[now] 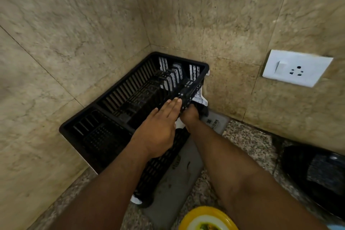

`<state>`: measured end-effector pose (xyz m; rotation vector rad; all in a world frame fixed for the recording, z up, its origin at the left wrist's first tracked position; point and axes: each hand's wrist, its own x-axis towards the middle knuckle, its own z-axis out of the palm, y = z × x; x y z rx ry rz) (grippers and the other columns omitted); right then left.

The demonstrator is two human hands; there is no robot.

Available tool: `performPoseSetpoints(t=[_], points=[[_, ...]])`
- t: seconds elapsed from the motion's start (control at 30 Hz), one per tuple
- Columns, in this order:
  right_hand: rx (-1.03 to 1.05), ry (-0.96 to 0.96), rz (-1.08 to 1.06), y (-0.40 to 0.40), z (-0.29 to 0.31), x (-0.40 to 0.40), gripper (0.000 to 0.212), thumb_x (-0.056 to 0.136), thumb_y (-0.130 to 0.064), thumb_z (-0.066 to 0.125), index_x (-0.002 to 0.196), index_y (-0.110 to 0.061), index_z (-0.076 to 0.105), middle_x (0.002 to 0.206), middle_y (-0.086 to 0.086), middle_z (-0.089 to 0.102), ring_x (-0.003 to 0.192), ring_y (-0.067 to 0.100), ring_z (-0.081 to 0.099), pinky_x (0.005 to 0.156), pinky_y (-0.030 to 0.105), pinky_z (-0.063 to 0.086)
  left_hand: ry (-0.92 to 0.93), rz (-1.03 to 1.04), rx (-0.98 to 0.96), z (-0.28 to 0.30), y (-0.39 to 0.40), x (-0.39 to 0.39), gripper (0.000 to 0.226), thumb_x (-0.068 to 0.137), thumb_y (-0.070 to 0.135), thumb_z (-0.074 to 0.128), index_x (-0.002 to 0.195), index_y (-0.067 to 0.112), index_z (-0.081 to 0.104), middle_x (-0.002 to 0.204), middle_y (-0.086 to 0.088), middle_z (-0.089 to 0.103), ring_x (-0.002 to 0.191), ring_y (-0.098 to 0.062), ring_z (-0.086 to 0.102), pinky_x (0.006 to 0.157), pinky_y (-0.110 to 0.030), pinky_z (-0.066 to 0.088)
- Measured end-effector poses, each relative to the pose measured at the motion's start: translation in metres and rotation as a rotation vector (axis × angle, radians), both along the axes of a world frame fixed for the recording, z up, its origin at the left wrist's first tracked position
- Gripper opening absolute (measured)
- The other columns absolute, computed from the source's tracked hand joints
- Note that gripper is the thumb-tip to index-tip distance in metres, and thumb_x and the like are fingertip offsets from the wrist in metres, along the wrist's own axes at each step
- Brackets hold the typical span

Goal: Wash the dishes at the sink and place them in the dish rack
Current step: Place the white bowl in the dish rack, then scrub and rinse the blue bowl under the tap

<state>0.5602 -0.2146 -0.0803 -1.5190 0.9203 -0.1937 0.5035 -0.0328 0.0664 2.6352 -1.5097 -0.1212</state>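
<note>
So far, judging from this view, no washing is done: the black slatted plastic dish rack (130,102) holds no dishes, and a yellow-rimmed plate (207,218) with food remains on it waits at the bottom edge of the frame. The rack stands tilted in the middle of the frame, in the corner of the beige stone walls, over a grey mat (179,172) on the speckled granite desk (248,140). A white tray shows beneath it. The left hand (158,129) lies flat with straight fingers on the rack's near rim. The right hand (190,115) reaches under that rim; its fingers are hidden, so I cannot tell its grip. It seems the rack is being positioned.
</note>
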Motion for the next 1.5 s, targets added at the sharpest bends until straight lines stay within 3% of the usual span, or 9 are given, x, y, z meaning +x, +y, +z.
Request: performPoseSetpoints(t=[0.17,0.3,0.43,0.57,0.7,0.83,1.03,1.3,1.5], points=[[0.0,-0.084,0.021,0.012,0.03,-0.054,0.034,0.101,-0.015,0.054,0.132,-0.002,0.056,0.125,0.007,0.062,0.109,0.029,0.061,0.08,0.029,0.044,-0.055,0.008,0.024,0.004,-0.001,-0.006,0.069,0.109,0.024,0.031,0.164,0.019,-0.011,0.173,0.004,-0.013,0.159,-0.01,-0.009,0.13,-0.042,0.011],[0.074,-0.166,0.046,0.029,0.055,-0.115,0.044,0.103,-0.008,0.052,0.146,-0.002,0.048,0.135,0.018,0.06,0.117,0.034,0.061,0.096,0.049,0.051,-0.137,-0.015,0.047,0.013,-0.001,-0.015,0.065,0.11,0.029,0.032,0.165,0.011,0.001,0.173,-0.007,-0.006,0.16,-0.018,-0.003,0.129,-0.042,0.012],[0.045,-0.184,0.101,0.025,0.063,-0.175,0.038,0.104,-0.009,0.054,0.142,-0.002,0.052,0.122,0.011,0.06,0.106,0.027,0.059,0.087,0.037,0.048,-0.187,-0.015,0.079,0.018,-0.001,-0.049,0.062,0.109,0.033,0.034,0.164,0.008,0.018,0.173,-0.012,0.005,0.16,-0.025,0.002,0.13,-0.044,0.008],[-0.05,-0.12,0.132,0.011,0.071,-0.264,0.031,0.099,-0.023,0.062,0.128,-0.012,0.063,0.121,0.012,0.066,0.106,0.027,0.063,0.089,0.04,0.052,-0.006,0.039,-0.038,0.008,-0.02,-0.122,0.066,0.103,0.04,0.034,0.155,0.0,0.039,0.162,-0.02,0.037,0.151,-0.033,0.033,0.124,-0.045,0.023],[-0.159,-0.007,0.094,0.001,0.082,-0.366,0.015,0.083,-0.029,0.063,0.094,-0.024,0.072,0.107,0.01,0.074,0.106,0.035,0.069,0.091,0.044,0.056,0.212,0.041,-0.122,-0.025,-0.047,-0.204,0.06,0.1,0.046,0.041,0.137,0.004,0.062,0.125,-0.024,0.069,0.112,-0.042,0.066,0.09,-0.043,0.052],[-0.41,0.18,0.026,-0.02,0.082,-0.469,0.023,0.09,-0.012,0.064,0.11,-0.011,0.076,0.111,0.008,0.076,0.106,0.023,0.069,0.092,0.026,0.049,0.419,0.055,-0.083,-0.057,-0.078,-0.29,0.055,0.099,0.044,0.052,0.133,0.003,0.066,0.126,-0.023,0.07,0.117,-0.038,0.066,0.098,-0.041,0.05],[-0.558,0.663,0.032,-0.051,0.045,-0.56,0.033,0.082,-0.025,0.065,0.112,-0.012,0.065,0.113,0.014,0.068,0.104,0.034,0.066,0.084,0.038,0.054,0.712,0.19,0.076,-0.091,-0.122,-0.366,0.055,0.105,0.041,0.054,0.143,0.002,0.052,0.142,-0.023,0.059,0.13,-0.038,0.056,0.101,-0.038,0.044],[-0.333,0.431,-0.171,-0.073,0.032,-0.612,0.026,0.073,-0.01,0.072,0.097,-0.017,0.079,0.097,0.009,0.078,0.092,0.031,0.073,0.08,0.037,0.06,0.879,0.484,-0.134,-0.133,-0.147,-0.396,0.07,0.081,0.063,0.064,0.119,0.005,0.071,0.119,-0.019,0.071,0.108,-0.036,0.068,0.093,-0.046,0.056],[-0.187,0.207,-0.385,-0.113,0.051,-0.694,0.024,0.067,-0.006,0.065,0.084,-0.016,0.078,0.075,0.005,0.076,0.064,0.026,0.075,0.061,0.048,0.064,1.192,0.625,-0.348,-0.082,-0.194,-0.458,0.025,0.09,0.026,0.079,0.096,0.002,0.074,0.078,-0.015,0.068,0.049,-0.02,0.057,0.04,-0.022,0.043]])
